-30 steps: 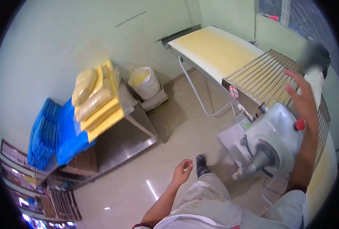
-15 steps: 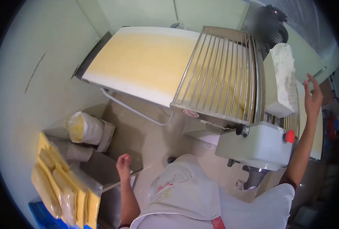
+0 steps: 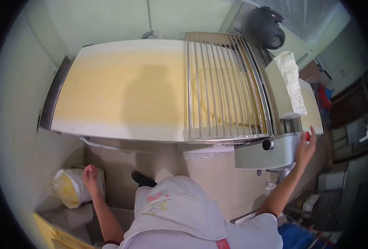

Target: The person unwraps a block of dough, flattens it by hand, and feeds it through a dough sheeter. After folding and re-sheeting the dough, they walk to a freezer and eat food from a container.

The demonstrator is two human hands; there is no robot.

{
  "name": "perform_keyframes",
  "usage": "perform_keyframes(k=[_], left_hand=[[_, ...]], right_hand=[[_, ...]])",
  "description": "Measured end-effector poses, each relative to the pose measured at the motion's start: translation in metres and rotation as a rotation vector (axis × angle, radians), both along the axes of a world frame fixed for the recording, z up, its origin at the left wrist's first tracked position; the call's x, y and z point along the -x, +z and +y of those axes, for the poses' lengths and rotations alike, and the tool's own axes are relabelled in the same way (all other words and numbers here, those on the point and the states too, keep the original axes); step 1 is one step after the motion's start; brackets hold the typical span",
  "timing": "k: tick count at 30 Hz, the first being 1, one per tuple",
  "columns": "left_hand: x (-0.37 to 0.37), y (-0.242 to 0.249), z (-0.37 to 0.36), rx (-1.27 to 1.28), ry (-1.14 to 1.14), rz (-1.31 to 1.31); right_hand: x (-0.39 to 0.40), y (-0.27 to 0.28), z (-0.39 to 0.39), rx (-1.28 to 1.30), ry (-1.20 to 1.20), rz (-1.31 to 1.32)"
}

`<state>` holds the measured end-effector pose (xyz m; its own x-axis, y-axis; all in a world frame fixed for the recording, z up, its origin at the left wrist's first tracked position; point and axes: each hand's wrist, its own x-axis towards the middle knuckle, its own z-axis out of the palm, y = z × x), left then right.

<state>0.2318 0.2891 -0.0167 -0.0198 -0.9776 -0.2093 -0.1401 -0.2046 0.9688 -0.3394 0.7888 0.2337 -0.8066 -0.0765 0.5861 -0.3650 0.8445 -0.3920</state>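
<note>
My right hand [image 3: 306, 150] is at the front end of a dough sheeter [image 3: 264, 158], its spread fingers around the red button [image 3: 307, 136]. Whether a fingertip presses the button, I cannot tell. Low on the left, my left hand [image 3: 91, 179] hangs in the air with loosely bent fingers and nothing visible in it. A wire guard [image 3: 228, 132] covers part of the sheeter's belt, and a pale yellow dough sheet [image 3: 225, 93] shows through its bars. The yellow-tinted white belt [image 3: 97, 93] runs left from there. On top of the machine stands a white tub of flour [image 3: 280, 89].
A clear bag with yellow contents [image 3: 68, 189] sits on the floor at left. Below it are yellow slabs [image 3: 53, 232] at the view's edge. A dark rounded device [image 3: 260, 29] is behind the sheeter. My shoe [image 3: 143, 179] shows below the belt.
My right hand has come down from beside the flour tub to the red button. My view has swung, showing more of the belt; the left hand is still free.
</note>
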Motion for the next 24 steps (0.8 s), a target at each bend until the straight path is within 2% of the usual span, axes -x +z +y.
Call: perform_keyframes(k=[2, 4, 6, 11, 14, 18, 24], left_hand=[[-0.022, -0.003, -0.056, -0.001, -0.047, -0.013], [-0.024, 0.008, -0.1, 0.058, -0.046, -0.037], [-0.021, 0.022, -0.128, 0.112, -0.06, -0.058], [0.02, 0.033, -0.181, 0.273, -0.127, -0.007], [0.059, 0.04, -0.19, 0.406, -0.197, -0.087], [0.112, 0.042, -0.19, 0.356, -0.228, -0.149], [0.172, 0.028, -0.199, 0.468, -0.391, -0.337]], right_hand=[[-0.02, -0.011, -0.013, -0.053, -0.021, -0.019], [-0.028, -0.018, -0.022, -0.152, -0.057, 0.086], [-0.031, -0.027, -0.021, -0.292, -0.111, 0.14], [-0.043, -0.026, -0.041, -0.339, -0.265, 0.086], [-0.045, -0.025, -0.047, -0.325, -0.303, 0.076], [-0.046, -0.022, -0.057, -0.303, -0.362, 0.048], [-0.046, -0.024, -0.056, -0.286, -0.346, 0.06]])
